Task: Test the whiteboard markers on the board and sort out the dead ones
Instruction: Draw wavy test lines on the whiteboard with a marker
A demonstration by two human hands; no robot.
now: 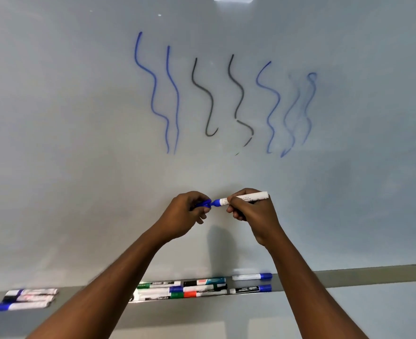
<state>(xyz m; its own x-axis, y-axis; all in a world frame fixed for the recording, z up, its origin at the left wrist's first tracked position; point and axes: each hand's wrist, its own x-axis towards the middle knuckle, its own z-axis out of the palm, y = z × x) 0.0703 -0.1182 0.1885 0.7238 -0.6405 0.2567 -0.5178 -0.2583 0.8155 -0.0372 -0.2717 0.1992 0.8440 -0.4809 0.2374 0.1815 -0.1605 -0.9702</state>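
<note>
whiteboard (79, 118) ahead: left hand (187, 214) pinches the cap (203, 204), right hand (251, 211) grips the marker (246, 198); best to align them straight and press until seated.

Right hand (249, 211) grips a white-barrelled blue marker (241, 198); left hand (189, 212) holds its blue cap (203, 204) at the tip. Whiteboard (79, 118) bears blue and black squiggles (216, 99). Tray (349, 277) below carries marker groups (197, 287).

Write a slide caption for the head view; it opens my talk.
Left hand holds a blue cap at the marker in the right hand.
</note>
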